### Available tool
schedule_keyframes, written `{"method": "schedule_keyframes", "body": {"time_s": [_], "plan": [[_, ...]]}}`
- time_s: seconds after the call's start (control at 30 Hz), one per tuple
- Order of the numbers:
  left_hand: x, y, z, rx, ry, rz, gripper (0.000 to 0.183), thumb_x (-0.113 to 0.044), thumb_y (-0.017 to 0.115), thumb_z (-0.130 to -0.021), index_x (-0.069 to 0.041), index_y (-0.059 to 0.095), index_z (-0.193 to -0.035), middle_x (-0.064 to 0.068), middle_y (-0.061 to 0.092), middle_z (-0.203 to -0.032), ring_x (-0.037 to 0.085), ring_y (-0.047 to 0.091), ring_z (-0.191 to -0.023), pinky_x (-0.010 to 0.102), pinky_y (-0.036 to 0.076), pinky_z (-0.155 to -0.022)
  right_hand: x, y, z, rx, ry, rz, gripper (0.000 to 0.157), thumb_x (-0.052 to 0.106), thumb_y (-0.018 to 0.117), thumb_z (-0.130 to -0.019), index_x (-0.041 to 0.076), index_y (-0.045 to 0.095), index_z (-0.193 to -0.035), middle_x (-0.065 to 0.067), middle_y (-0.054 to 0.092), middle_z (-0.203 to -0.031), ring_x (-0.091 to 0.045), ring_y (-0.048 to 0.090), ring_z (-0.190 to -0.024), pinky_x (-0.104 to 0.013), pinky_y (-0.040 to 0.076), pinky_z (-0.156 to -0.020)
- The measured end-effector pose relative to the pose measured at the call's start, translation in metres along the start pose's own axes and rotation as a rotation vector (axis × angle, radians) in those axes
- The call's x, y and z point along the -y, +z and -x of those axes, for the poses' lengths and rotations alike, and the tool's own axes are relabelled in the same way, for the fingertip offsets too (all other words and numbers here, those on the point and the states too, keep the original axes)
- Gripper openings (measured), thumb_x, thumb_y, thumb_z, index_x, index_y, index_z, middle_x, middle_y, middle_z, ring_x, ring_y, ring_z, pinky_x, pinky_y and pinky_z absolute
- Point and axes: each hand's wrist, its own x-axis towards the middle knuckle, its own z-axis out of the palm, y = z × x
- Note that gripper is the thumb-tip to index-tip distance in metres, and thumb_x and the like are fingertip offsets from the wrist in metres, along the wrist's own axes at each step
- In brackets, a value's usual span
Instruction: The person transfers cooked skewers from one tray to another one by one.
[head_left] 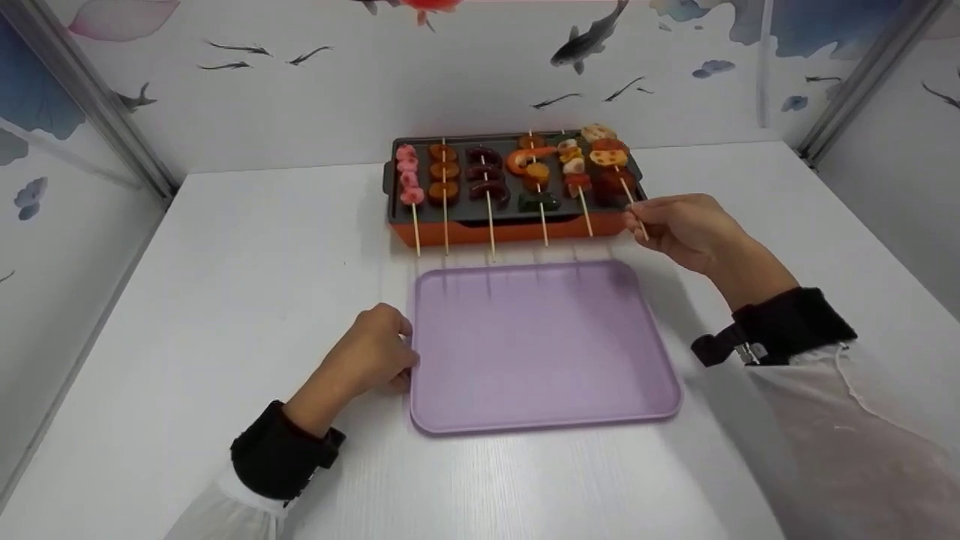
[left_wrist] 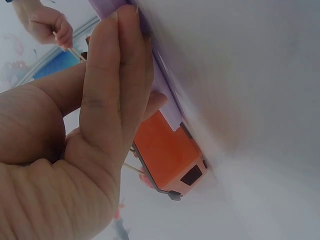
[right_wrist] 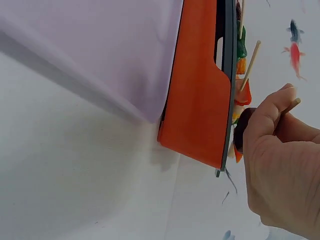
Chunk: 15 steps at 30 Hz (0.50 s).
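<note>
At the grill's right end, my right hand [head_left: 686,229] pinches the stick of a food skewer [head_left: 626,187] between thumb and fingers. Its pale round slices and orange pieces tilt up over the dark plate. Part of that stick shows at the fingers of the right hand [right_wrist: 285,155] in the right wrist view. My left hand [head_left: 375,349] grips the left rim of a lilac tray [head_left: 540,345], its fingers overlapping the edge. The left wrist view shows the fingers [left_wrist: 102,85] of that hand against the tray's edge [left_wrist: 167,95].
An orange toy grill [head_left: 517,231] with a dark top stands behind the tray near the patterned wall [head_left: 465,90]. On it lie several other skewers, with pink pieces [head_left: 409,176], brown slices [head_left: 443,171] and dark sausages [head_left: 486,172]. Their sticks overhang the front edge.
</note>
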Motion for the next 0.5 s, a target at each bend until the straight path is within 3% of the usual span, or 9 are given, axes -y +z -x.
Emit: {"method": "schedule_keyframes", "body": {"time_s": [0.13,0.5], "plan": [[-0.001,0.000,0.001,0.011,-0.001,0.008,0.042,0.007,0.067,-0.090,0.018,0.056,-0.129,0.014,0.070,-0.072,0.019,0.072,-0.060,0.028,0.059,-0.057,-0.001,-0.002,0.018,0.002,-0.025,0.037,0.019,0.003,0.055,-0.103,-0.007,0.065,-0.115,-0.013,0.068,-0.097,-0.016,0.067,-0.084,-0.024,0.057,-0.073],[-0.001,-0.001,0.000,0.025,-0.022,0.011,0.037,0.007,0.067,-0.089,0.015,0.060,-0.125,0.012,0.070,-0.067,0.019,0.071,-0.058,0.026,0.057,-0.054,-0.019,-0.004,0.072,0.022,-0.023,0.125,0.016,0.011,0.070,-0.097,0.001,0.072,-0.109,-0.011,0.071,-0.101,-0.016,0.069,-0.085,-0.023,0.057,-0.073]]}}
